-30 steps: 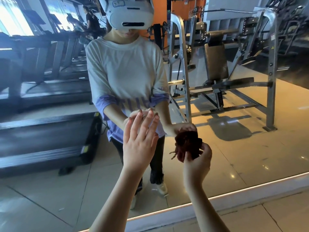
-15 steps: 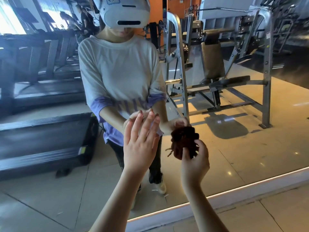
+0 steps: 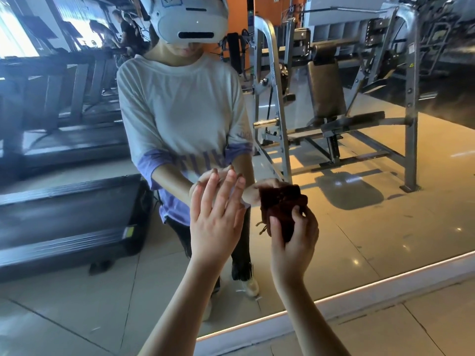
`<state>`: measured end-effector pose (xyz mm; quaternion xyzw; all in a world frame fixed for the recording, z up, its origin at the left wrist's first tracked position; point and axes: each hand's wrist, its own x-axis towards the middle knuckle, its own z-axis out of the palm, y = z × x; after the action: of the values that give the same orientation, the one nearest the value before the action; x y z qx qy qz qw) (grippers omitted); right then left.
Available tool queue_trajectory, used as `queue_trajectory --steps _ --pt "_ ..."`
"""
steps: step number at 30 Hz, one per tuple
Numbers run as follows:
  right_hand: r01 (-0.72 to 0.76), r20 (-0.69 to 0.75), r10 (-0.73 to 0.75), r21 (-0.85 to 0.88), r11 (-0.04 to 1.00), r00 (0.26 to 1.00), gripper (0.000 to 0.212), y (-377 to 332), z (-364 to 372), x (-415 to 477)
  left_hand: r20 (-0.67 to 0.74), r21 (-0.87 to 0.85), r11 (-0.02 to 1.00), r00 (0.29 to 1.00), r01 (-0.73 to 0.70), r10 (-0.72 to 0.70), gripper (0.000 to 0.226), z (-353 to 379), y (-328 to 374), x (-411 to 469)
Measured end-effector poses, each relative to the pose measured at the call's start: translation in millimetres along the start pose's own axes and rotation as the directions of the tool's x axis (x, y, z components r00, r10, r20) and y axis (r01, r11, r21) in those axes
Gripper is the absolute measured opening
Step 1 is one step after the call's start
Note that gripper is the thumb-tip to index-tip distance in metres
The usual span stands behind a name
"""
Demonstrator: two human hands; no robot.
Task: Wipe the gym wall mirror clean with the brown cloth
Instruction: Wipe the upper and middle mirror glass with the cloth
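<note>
Brown crumpled cloth [image 3: 280, 209] stays gripped in our right hand [image 3: 295, 237] at the glass mirror [image 3: 359, 227], left hand [image 3: 216, 222] spread; wiping hardly advances.

**Shiny glass, fuzzy cloth**

The mirror [image 3: 385, 227] is smooth, shiny glass; the brown cloth [image 3: 280, 209] looks soft and fuzzy, with loose threads hanging; the floor tiles [image 3: 442, 327] are smooth; the bench frame [image 3: 412, 140] in the glass is grey metal.
</note>
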<state>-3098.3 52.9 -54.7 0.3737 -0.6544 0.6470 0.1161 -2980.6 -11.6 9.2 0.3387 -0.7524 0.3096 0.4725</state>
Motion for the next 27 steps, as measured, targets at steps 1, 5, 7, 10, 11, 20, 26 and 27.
queue_trajectory --steps 1,5,7,10,11,20,26,27 --pt "0.001 -0.007 -0.001 -0.005 1.000 1.000 0.049 0.3 -0.5 0.3 -0.001 0.001 1.000 1.000 0.000 0.000 0.038 0.5 0.1 -0.6" --pt "0.024 0.017 -0.024 0.008 1.000 1.000 0.054 2.7 0.7 -8.1 0.000 -0.004 1.000 1.000 0.008 -0.008 0.038 2.0 0.0 -2.5" --pt "0.000 0.019 -0.001 0.017 1.000 1.000 0.048 1.8 2.8 -9.4 0.004 -0.003 1.000 1.000 0.005 -0.005 0.039 1.9 -0.1 -2.9" --pt "-0.009 0.005 0.009 -0.011 1.000 1.000 0.035 3.3 5.6 -5.0 0.000 -0.008 1.000 1.000 0.001 -0.001 0.041 1.8 -0.7 -3.8" --pt "0.008 0.002 -0.008 -0.022 1.000 1.000 0.032 5.2 4.9 -3.7 -0.003 -0.009 1.000 1.000 0.000 0.000 0.041 1.7 -1.1 -4.0" --pt "-0.083 -0.027 0.081 -0.076 0.994 0.996 0.029 9.9 5.6 -7.0 -0.012 0.004 1.000 0.999 -0.031 0.031 0.044 -0.1 -4.0 -3.1" --pt "-0.030 0.075 0.037 -0.084 0.996 0.997 0.033 10.0 0.0 -9.1 -0.015 0.007 0.999 0.999 -0.032 0.032 0.050 0.4 -5.1 -3.5" --pt "-0.117 0.014 0.119 -0.082 0.990 0.993 0.031 15.0 -4.1 -0.7 -0.013 0.005 0.999 0.999 -0.036 0.036 0.049 0.1 -5.5 -3.4"
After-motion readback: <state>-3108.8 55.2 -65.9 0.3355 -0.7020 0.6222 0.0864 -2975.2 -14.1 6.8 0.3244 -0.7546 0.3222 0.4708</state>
